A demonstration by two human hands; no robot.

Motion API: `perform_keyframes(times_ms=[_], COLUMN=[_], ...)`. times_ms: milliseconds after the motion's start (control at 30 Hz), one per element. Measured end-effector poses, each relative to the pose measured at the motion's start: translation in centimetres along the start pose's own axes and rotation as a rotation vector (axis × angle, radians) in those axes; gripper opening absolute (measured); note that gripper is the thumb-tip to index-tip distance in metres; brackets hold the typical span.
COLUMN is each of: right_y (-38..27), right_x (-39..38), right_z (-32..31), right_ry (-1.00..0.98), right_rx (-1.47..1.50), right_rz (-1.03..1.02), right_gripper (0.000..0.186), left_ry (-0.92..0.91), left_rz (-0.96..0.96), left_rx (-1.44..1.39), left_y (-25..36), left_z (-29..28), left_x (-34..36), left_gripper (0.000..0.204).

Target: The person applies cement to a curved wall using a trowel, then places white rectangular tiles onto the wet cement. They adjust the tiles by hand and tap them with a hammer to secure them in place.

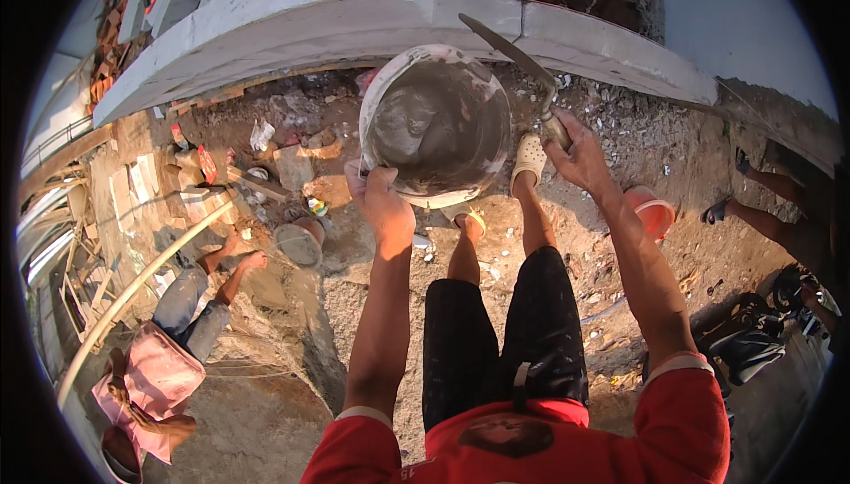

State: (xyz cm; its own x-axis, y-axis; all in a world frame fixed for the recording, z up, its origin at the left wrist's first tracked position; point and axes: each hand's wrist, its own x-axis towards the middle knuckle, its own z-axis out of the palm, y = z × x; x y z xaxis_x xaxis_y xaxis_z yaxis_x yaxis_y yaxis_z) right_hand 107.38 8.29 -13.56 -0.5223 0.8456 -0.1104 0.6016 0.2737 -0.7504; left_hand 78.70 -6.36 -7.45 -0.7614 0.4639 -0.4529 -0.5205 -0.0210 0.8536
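Observation:
My left hand [383, 205] grips the near left rim of a round bucket [456, 197] whose walls are smeared with mortar. Wet grey mortar [403, 121] lies inside it, heaped toward the left. In my right hand [580, 152] is a trowel [513, 52], held by its handle; the blade points up and to the left, to the right of the bucket and in front of the wall. A low wall of pale blocks [611, 34] runs across just beyond the bucket, with a thin string line along its top.
At the left a person in a pink shirt [159, 378] sits near a long bent pole [133, 294]. A second bucket [299, 243] and wood scraps lie close by. A red bucket [651, 212] stands beside my right forearm. Another person's legs [770, 205] show at far right.

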Motion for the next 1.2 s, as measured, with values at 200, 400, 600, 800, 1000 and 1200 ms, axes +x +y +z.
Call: perform_keyframes(times_ms=[200, 400, 600, 800, 1000, 1200], right_y=[1.4, 1.3, -0.2, 0.8, 4.2, 6.2], right_x=[7.0, 8.9, 9.3, 9.2, 5.3, 8.9], right_z=[0.9, 1.5, -2.8, -7.0, 1.5, 15.1], right_ry=[0.063, 0.038, -0.037, -0.031, 0.012, 0.186], right_rx=[-0.366, -0.391, -0.490, -0.435, -0.316, -0.212], right_rz=[-0.081, -0.027, 0.296, 0.378, -0.041, 0.038], right_gripper=[0.058, 0.062, 0.061, 0.060, 0.056, 0.051], left_ry=[0.044, 0.186, 0.203, 0.158, 0.112, 0.231], left_rz=[0.071, 0.033, 0.023, 0.072, 0.121, 0.008], left_rx=[0.177, 0.140, 0.109, 0.212, 0.386, 0.202], left_y=[0.0, -0.3, -0.5, -1.6, -1.6, -1.0], left_z=[1.0, 2.9, 3.9, 3.0, 0.7, -1.7], left_x=[-0.2, -0.8, -0.5, 0.6, 1.2, 1.4], left_gripper=[0.018, 0.024, 0.024, 0.020, 0.025, 0.025])
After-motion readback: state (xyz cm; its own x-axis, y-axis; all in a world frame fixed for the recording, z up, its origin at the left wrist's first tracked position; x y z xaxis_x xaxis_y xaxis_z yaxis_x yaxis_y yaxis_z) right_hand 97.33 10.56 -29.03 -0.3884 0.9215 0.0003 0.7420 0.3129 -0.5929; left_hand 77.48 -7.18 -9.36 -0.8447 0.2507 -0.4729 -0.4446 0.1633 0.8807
